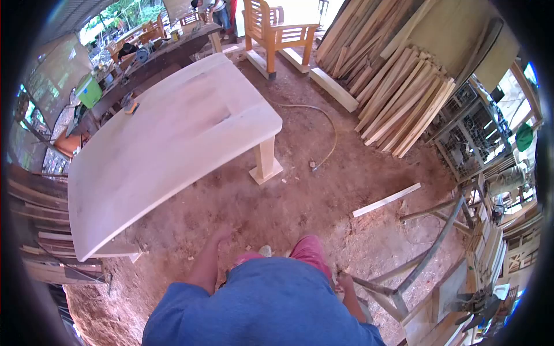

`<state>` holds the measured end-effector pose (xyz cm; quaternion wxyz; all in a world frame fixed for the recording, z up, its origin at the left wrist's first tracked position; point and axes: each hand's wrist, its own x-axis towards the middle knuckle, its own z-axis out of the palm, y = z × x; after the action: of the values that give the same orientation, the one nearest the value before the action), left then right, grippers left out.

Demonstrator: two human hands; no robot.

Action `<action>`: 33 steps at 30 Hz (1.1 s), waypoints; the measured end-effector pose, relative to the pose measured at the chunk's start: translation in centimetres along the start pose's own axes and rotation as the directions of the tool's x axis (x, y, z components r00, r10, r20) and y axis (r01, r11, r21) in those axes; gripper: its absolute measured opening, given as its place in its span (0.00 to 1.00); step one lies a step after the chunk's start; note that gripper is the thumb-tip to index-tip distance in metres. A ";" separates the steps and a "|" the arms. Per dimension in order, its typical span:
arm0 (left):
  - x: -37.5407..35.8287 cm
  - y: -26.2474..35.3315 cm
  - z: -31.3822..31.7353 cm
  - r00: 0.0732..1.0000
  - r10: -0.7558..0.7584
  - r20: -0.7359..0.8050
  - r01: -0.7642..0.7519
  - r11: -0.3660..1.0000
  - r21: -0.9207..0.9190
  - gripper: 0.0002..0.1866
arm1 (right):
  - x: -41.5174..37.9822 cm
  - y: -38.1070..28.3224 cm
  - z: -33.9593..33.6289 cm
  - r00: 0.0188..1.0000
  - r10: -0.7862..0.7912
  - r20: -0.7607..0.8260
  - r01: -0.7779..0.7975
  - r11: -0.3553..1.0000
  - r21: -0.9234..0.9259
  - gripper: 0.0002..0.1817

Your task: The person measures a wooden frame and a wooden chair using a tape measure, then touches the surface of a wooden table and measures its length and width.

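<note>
My left hand hangs in front of my body, smeared by motion, over the dirt floor; its fingers do not show clearly. Ahead and to the left of it is a large pale wooden table with rounded corners and a thick leg on a square foot. My right hand is low at my right thigh, fingers curled in, close by the wooden trestle frame. What it holds, if anything, I cannot tell. A sander-like tool rests on the table's far left edge.
Stacked timber strips lean at the back right. A wooden armchair stands on planks at the back, with a person beyond the workbench. A hose and a loose white strip lie on the floor.
</note>
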<state>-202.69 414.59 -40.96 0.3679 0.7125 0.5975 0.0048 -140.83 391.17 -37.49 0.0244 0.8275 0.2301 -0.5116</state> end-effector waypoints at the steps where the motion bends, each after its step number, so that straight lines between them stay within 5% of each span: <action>1: 2.9 4.7 -4.9 0.991 -0.086 0.106 0.083 0.996 0.025 0.18 | -2.7 -1.8 -0.7 0.994 0.098 0.051 -0.103 0.989 0.104 0.23; 3: 8.9 9.9 -8.8 0.962 -0.249 0.115 0.273 0.823 -0.498 0.17 | -1.2 -3.7 -1.6 0.987 0.123 0.107 -0.149 0.949 0.278 0.19; 6: 18.9 14.8 -10.8 1.000 0.023 0.008 -0.003 0.452 -0.892 0.14 | 2.9 -6.8 -2.9 0.974 0.076 0.213 -0.182 0.821 0.541 0.15; 10: 27.8 24.4 -15.4 0.994 0.023 -0.105 -0.094 0.654 -0.750 0.12 | 12.2 -13.4 -7.6 0.970 0.015 0.242 -0.152 0.815 0.559 0.12; 13: 33.8 29.3 -17.6 0.973 0.021 -0.228 -0.161 0.771 -0.616 0.13 | 19.5 -23.3 -15.1 0.994 -0.014 0.106 -0.017 0.960 0.280 0.13; 14: 35.8 30.2 -18.6 0.967 0.009 -0.256 -0.151 0.825 -0.545 0.13 | 21.4 -27.1 -18.2 0.963 -0.267 0.028 0.269 0.959 -0.089 0.14; 15: 37.6 30.8 -19.8 0.962 -0.003 -0.274 -0.130 0.874 -0.467 0.14 | 23.5 -31.1 -21.6 0.859 -0.510 0.050 0.476 0.759 -0.444 0.15; 16: 38.2 32.5 -22.0 0.949 0.022 -0.314 -0.153 0.903 -0.401 0.15 | 25.3 -34.5 -24.7 0.706 -0.689 0.160 0.562 0.409 -0.719 0.16; 18: 41.1 33.9 -24.3 0.929 -0.044 -0.368 -0.155 0.856 -0.493 0.15 | 27.9 -42.1 -30.0 0.799 -0.599 -0.054 0.541 0.754 -0.372 0.18; 20: 44.1 35.4 -27.4 0.934 -0.151 -0.322 -0.079 0.795 -0.601 0.14 | 29.5 -49.5 -33.3 0.903 -0.377 -0.206 0.424 0.861 0.282 0.10; 23: 51.2 33.4 -28.7 0.915 -0.215 -0.342 -0.022 0.818 -0.574 0.14 | 28.7 -60.8 -37.3 0.883 -0.436 -0.176 0.466 0.766 0.443 0.11; 26: 57.1 32.1 -30.7 0.925 -0.253 -0.284 0.065 0.841 -0.538 0.14 | 31.6 -67.5 -38.6 0.842 -0.505 -0.190 0.537 0.748 0.390 0.11; 29: 64.4 28.4 -29.4 0.958 -0.207 -0.201 0.125 0.926 -0.357 0.18 | 37.5 -70.6 -39.8 0.772 -0.635 -0.034 0.635 0.770 0.052 0.14; 31: 67.8 27.1 -30.7 0.970 -0.237 -0.051 0.224 0.956 -0.188 0.19 | 43.0 -70.1 -39.6 0.855 -0.511 0.090 0.519 0.848 -0.107 0.15; 33: 70.2 27.1 -33.2 0.945 -0.316 0.084 0.320 0.947 -0.037 0.18 | 44.3 -70.2 -40.8 0.594 -0.767 0.243 0.597 0.219 -0.772 0.14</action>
<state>-174.44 491.38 -32.72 0.4041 0.5970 0.6898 -0.0671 -118.78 480.92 -42.38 0.1388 0.5778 0.7719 -0.2258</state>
